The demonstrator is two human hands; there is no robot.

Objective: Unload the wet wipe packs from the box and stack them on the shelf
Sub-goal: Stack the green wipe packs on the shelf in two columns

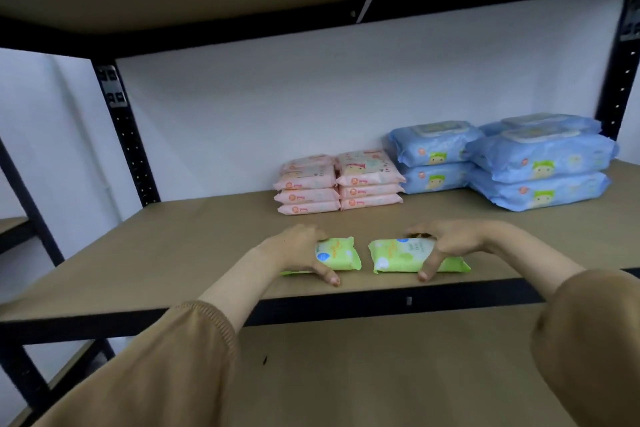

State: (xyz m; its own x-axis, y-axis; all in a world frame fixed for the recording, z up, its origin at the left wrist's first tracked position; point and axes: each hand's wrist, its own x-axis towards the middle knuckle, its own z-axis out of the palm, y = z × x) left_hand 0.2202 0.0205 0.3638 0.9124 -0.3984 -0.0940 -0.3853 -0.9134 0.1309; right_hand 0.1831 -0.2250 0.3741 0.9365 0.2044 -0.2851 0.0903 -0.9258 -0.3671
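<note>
Left hand (pixel 294 246) grips the left green pack (pixel 341 255), right hand (pixel 457 243) the right green pack (pixel 398 255), half-hiding both. Brown shelf (pixel 173 253); both packs lie before pink stacks (pixel 339 184).

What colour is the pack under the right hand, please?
The pack is light green; head view.

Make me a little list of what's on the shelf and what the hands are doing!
left hand: grips left green wipe pack
right hand: grips right green wipe pack
green packs: side by side, apart, near the front edge of the shelf board
pink wipe packs: two stacks side by side, behind the hands
blue wipe packs: stacks right of the pink ones
box: not in view
</note>
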